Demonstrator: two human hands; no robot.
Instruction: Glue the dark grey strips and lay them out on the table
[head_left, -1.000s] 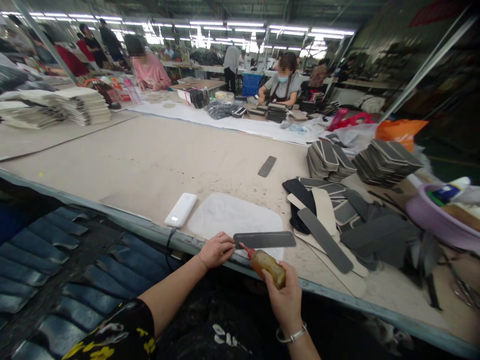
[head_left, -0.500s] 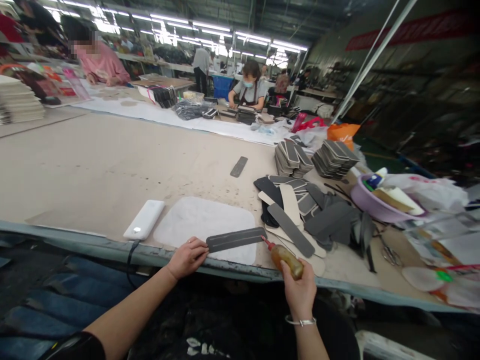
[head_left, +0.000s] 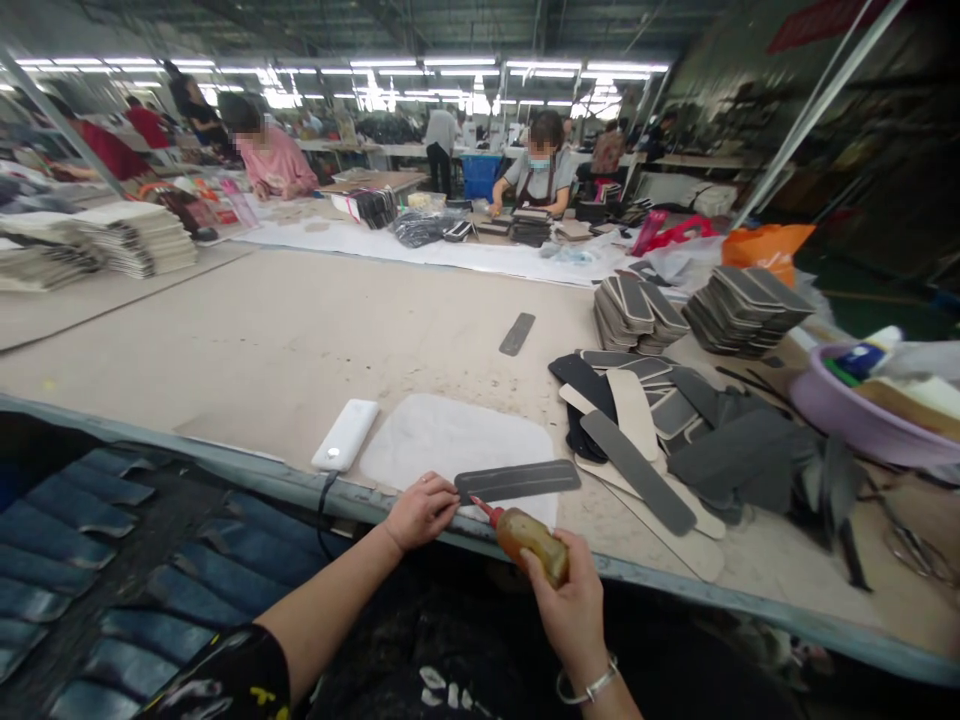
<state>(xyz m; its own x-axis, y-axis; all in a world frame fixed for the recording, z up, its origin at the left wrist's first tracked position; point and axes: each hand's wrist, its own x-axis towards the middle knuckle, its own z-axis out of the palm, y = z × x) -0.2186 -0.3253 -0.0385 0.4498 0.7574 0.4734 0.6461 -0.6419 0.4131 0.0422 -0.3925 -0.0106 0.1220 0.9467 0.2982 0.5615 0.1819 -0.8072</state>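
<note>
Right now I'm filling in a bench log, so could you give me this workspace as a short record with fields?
Left hand: left hand, fingers at the left end of a dark gray strip
Right hand: right hand, gripping an amber bottle
Nozzle: red nozzle, pointing toward the strip's left end; contact unclear
Under strip: white sheet; the strip's right end passes its edge
Left of sheet: white device with a dark cable
Far right: purple basin
</note>
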